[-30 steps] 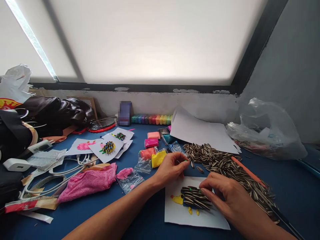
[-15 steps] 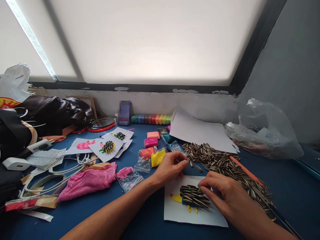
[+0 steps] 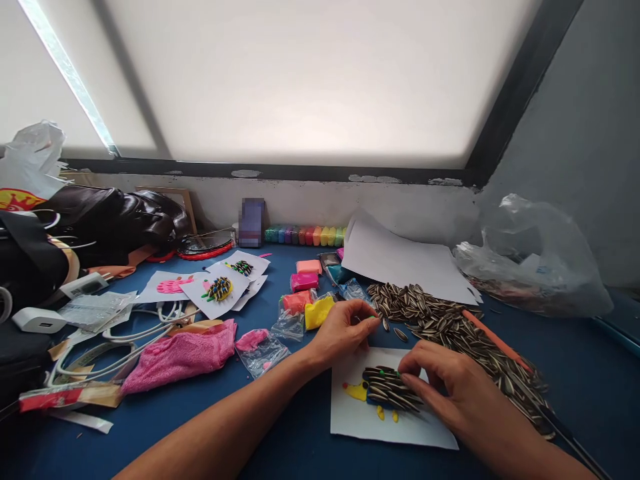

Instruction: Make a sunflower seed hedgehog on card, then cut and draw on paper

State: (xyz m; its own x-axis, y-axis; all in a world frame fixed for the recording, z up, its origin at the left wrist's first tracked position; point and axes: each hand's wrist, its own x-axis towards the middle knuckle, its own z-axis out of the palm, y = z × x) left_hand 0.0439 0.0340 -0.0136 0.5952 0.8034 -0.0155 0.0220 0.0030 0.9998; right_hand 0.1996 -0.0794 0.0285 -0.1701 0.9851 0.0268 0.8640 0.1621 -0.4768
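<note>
A hedgehog-like picture on a white paper sheet (image 3: pixel 345 423) lies before me, with a yellow clay snout (image 3: pixel 356 391), yellow clay feet and a body of striped sunflower seeds (image 3: pixel 393 389). My right hand (image 3: pixel 445 383) pinches a tiny green clay ball (image 3: pixel 399 375) against the upper right of the seed body. Another green dot sits farther left among those seeds. Above the sheet's top edge, my left hand (image 3: pixel 345 330) is closed in a pinch; a speck of green clay shows at its fingertips, mostly hidden.
A heap of loose sunflower seeds (image 3: pixel 440 327) spreads to the right, with an orange stick (image 3: pixel 497 340) on it. Yellow clay (image 3: pixel 319 312) and other clay packets lie beyond my left hand. Left are finished pictures (image 3: pixel 217 290), a pink cloth (image 3: pixel 183 357) and white cables (image 3: pixel 107 367).
The view has shifted slightly. My right fingers stay at the same green spot on the seeds, and my left hand keeps its pinch with almost no movement.
</note>
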